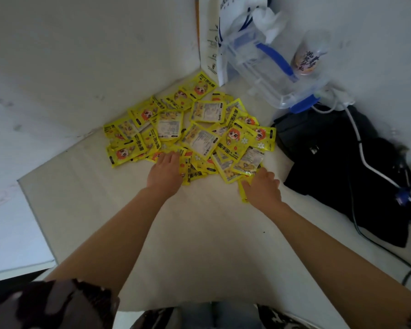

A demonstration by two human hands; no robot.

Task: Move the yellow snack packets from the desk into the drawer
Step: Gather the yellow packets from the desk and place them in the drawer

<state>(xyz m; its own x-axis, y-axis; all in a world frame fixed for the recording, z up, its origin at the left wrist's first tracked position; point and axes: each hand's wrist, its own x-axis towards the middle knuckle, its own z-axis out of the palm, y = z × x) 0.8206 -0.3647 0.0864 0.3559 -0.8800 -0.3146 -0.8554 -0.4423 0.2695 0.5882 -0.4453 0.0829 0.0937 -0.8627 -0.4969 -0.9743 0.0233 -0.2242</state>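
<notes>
A heap of several yellow snack packets (199,129) with cartoon faces lies on the pale desk (199,233), pushed toward the corner of the walls. My left hand (165,172) rests palm down on the near left edge of the heap, fingers spread over the packets. My right hand (262,187) lies on the near right edge, its fingers curled over a packet (243,193) at the front. Whether either hand has a packet lifted I cannot tell. No drawer shows in this view.
A black bag (337,167) with white and black cables (365,162) lies right of the heap. Behind it stand a clear plastic box with blue clips (271,65), a drink cup (306,55) and a white paper bag (214,43). Walls close the desk at the back.
</notes>
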